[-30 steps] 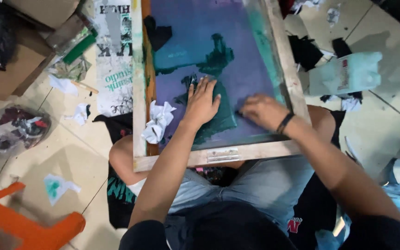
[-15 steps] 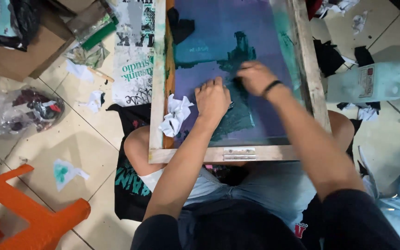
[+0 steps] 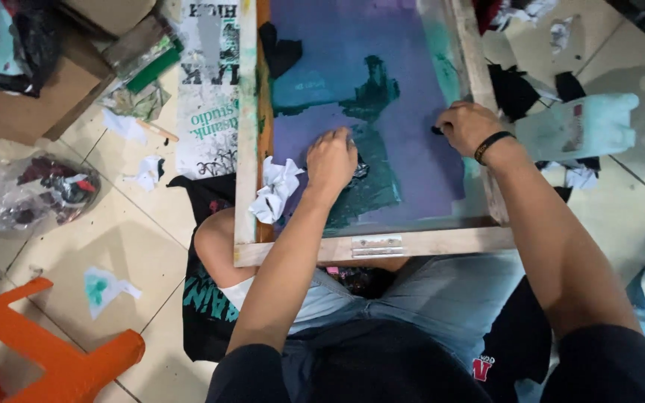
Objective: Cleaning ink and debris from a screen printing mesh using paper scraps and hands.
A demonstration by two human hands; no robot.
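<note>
Your left hand (image 3: 331, 158), fingers curled, presses a dark rag (image 3: 357, 170) onto the teal-stained mesh of the wooden screen frame (image 3: 371, 245) on your lap. Your right hand (image 3: 468, 127) grips its right rail. Crumpled white paper (image 3: 276, 190) lies just left.

Wood-framed purple printing screen (image 3: 412, 142), teal-smeared, lies flat across lap.

Right hand (image 3: 466, 127) off the green ink, now at the screen frame's (image 3: 479, 71) right edge.

Rough wooden frame (image 3: 367, 246) with a matt, ink-smeared mesh (image 3: 412, 149); crumpled white paper (image 3: 274, 190); glossy floor tiles (image 3: 113, 239).
</note>
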